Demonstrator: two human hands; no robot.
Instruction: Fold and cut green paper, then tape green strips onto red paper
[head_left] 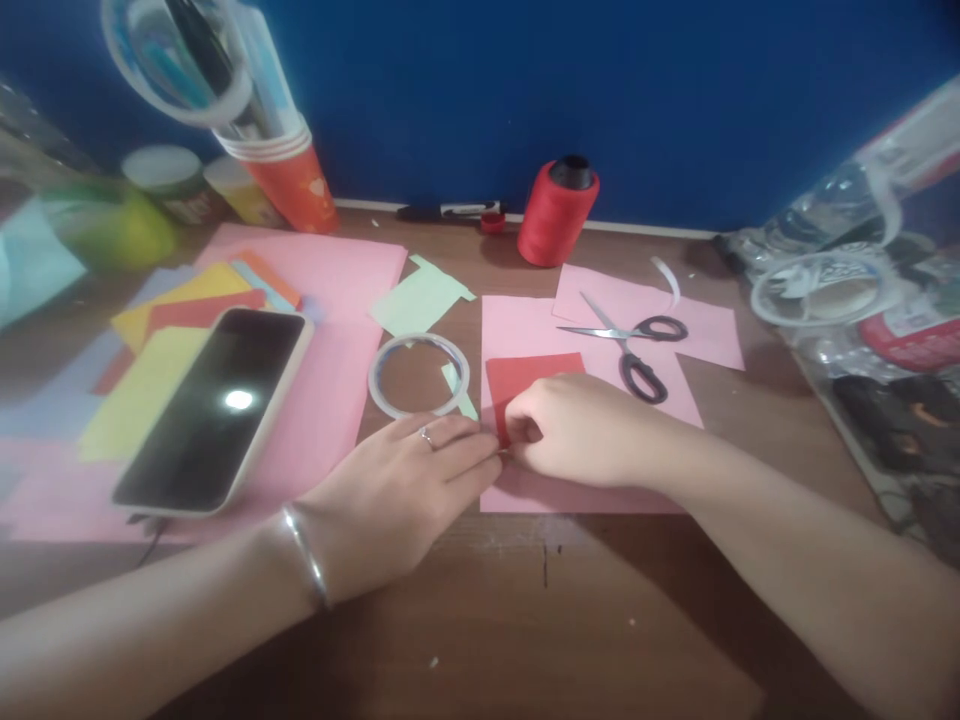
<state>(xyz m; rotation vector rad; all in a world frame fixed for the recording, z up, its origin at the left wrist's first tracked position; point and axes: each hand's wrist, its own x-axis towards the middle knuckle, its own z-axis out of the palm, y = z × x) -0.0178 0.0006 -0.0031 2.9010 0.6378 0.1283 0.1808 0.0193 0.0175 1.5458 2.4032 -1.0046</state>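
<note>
A small red paper square point(529, 378) lies on a pink sheet point(517, 330) on the wooden desk. My right hand point(581, 430) pinches the red paper's near left corner with curled fingers. My left hand point(401, 480), with a ring and a bracelet, lies flat beside it, fingertips pressing at the same corner on the pink sheet's left edge. A clear tape roll point(418, 375) sits just beyond my left hand, with a pale green strip point(457, 388) under its right side.
Scissors point(634, 345) lie on pink paper behind my right hand. A red thread spool point(556, 210) stands at the blue wall. A phone point(217, 405) rests on coloured paper sheets at left. Paper cups point(289, 175) hold pens at back left; plastic packaging point(862, 300) fills the right.
</note>
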